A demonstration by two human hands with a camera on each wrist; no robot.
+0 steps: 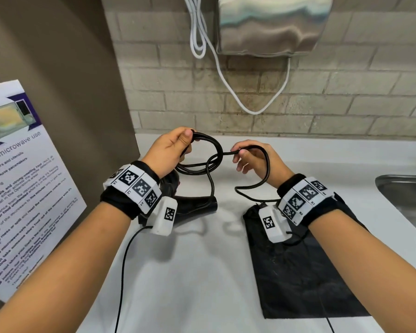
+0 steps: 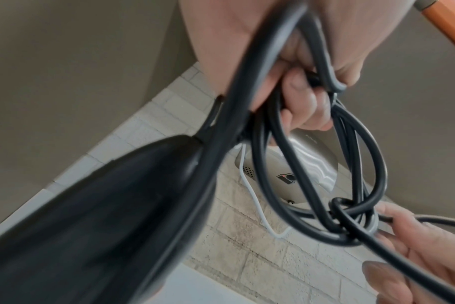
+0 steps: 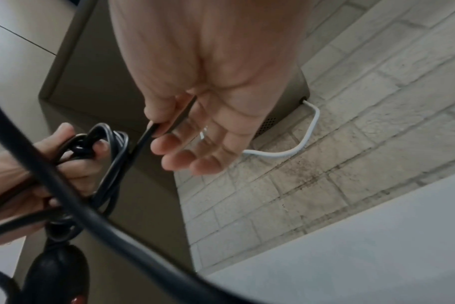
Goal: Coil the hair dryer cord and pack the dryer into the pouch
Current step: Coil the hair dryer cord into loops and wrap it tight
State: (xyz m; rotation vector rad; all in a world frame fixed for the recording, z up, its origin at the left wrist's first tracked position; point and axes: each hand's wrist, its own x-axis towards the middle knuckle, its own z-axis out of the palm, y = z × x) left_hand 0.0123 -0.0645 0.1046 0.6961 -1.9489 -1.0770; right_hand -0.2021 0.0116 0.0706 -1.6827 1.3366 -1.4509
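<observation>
Black gear on a white counter

The cord (image 1: 209, 162), hair dryer (image 1: 192, 203) and pouch (image 1: 298, 272) are black; the countertop (image 1: 202, 272) is white, the wrist bands (image 1: 139, 186) black-and-white checkered.

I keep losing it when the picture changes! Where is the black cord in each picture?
Head: the cord loops mid-picture, between the left hand and right hand.
Left wrist: coils right of centre, hanging from the fingers.
Right wrist: bundle at the left edge, one strand pinched at centre.
Shared landmark: the white cable on the brick wall.
</observation>
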